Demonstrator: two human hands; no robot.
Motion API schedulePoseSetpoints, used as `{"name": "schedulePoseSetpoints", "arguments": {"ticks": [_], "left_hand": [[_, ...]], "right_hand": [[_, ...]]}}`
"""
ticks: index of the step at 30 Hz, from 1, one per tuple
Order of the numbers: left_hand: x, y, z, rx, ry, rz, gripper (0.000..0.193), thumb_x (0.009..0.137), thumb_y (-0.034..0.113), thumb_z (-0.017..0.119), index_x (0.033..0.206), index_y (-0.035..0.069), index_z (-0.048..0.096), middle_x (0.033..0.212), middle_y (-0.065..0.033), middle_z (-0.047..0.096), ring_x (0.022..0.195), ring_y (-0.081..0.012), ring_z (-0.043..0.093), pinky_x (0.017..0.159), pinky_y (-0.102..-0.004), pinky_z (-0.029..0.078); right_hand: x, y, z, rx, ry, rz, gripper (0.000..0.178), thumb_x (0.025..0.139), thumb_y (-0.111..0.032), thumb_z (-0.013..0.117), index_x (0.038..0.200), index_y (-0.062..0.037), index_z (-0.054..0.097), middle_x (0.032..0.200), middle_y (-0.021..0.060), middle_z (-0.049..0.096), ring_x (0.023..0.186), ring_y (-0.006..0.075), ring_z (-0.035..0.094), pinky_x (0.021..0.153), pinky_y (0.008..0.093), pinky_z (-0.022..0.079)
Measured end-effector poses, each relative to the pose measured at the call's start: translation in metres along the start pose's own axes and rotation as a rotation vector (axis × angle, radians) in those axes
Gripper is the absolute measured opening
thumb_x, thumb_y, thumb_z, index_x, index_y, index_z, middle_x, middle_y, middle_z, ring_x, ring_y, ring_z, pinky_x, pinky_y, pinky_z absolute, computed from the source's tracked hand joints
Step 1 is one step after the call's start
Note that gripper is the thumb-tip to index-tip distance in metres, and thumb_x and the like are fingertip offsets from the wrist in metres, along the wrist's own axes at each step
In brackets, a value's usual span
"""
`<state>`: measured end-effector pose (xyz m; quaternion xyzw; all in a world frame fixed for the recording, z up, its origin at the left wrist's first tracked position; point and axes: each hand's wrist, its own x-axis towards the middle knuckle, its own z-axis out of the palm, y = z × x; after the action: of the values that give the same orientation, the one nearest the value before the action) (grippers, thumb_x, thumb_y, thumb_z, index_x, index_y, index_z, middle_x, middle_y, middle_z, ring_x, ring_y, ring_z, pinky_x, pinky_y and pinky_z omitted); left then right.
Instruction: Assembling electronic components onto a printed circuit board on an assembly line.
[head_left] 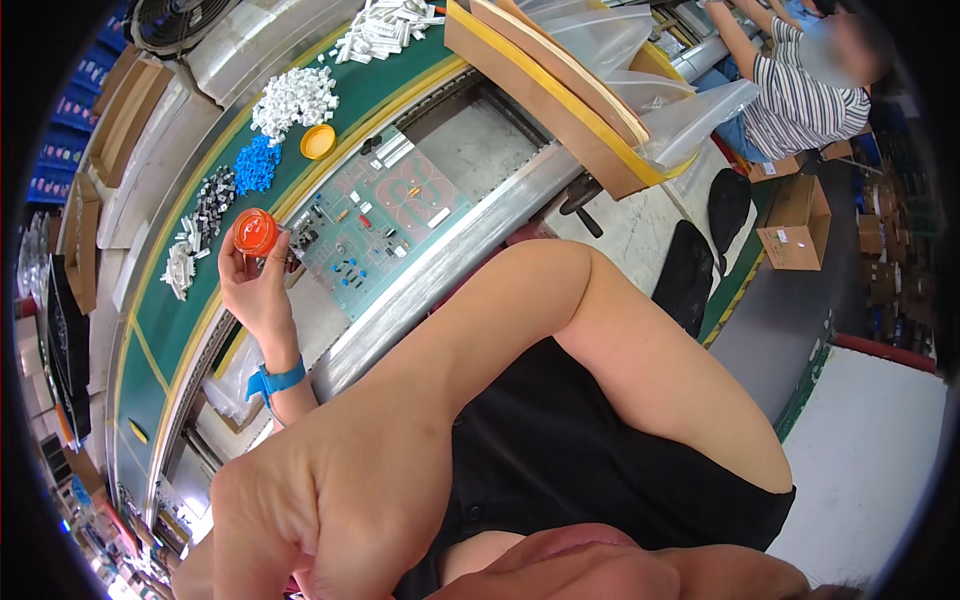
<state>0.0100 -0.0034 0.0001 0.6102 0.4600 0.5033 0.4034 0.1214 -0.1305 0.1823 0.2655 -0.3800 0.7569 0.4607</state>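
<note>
My left hand (258,290), wearing a blue wristband (276,379), holds up a small round orange jar (256,232) between thumb and fingers. The jar is at the near edge of the green bench strip, beside a pale green circuit board (345,215) fitted with several components. My right hand (335,490) is raised close to the camera at the lower left. Its fingers curl in, and their tips are hidden, so anything they hold is out of sight. A round yellow lid (318,142) lies on the green strip beyond the jar.
Along the green strip (150,340) lie piles of white parts (293,101), blue parts (257,163) and dark parts (212,200). A yellow-edged cardboard box (560,110) with plastic bags stands beyond the board. Another person (800,105) in a striped top is at the far right.
</note>
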Motion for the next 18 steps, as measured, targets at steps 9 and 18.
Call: {"name": "schedulePoseSetpoints", "arguments": {"ticks": [9,18], "left_hand": [[-0.001,0.008,-0.003,0.037,-0.011,-0.01,0.056,0.073,0.001,0.076,0.122,-0.006,0.048,0.111,-0.0141,0.061,0.099,-0.0181,0.061,0.087,-0.0282,0.049],[-0.001,-0.004,-0.002,0.031,-0.02,0.0,0.057,0.073,0.002,0.076,0.123,-0.005,0.049,0.111,-0.014,0.062,0.099,-0.0178,0.061,0.088,-0.028,0.049]], "right_hand": [[0.004,0.003,-0.002,-0.11,-0.101,0.134,0.053,0.074,0.009,0.05,0.126,-0.0046,0.056,0.106,0.0136,0.062,0.094,0.0191,0.06,0.066,0.0274,0.051],[0.025,0.085,-0.014,0.603,-0.163,-0.362,0.052,0.074,0.012,0.051,0.125,0.0009,0.055,0.113,0.0148,0.06,0.102,0.021,0.058,0.07,0.029,0.051]]}}
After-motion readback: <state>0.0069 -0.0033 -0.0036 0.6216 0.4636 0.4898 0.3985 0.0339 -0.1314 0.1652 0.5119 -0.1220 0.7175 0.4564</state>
